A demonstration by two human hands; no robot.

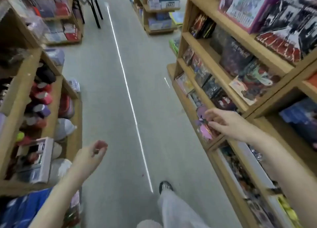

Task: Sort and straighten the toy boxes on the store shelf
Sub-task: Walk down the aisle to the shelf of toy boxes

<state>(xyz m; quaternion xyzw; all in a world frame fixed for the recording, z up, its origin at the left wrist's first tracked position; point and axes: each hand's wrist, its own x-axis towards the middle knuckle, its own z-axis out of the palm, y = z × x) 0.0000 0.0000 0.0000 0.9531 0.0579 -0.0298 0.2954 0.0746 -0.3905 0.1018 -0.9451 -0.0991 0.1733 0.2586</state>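
Note:
A wooden shelf unit (216,70) on the right carries several toy boxes in slanted rows. My right hand (228,123) reaches to the low shelf, its fingers spread and touching a pink and purple box (204,126) at the shelf's front edge. It is not plain whether the fingers pinch the box. My left hand (91,157) hangs over the aisle with loosely curled fingers and holds nothing. Dark boxes (212,89) stand just beyond the pink one.
A grey aisle floor (109,83) runs ahead between the shelves. Left shelving (51,107) holds plush toys and a white boxed toy (37,161). A black chair (89,3) stands far up the aisle. My leg and shoe (165,187) are below.

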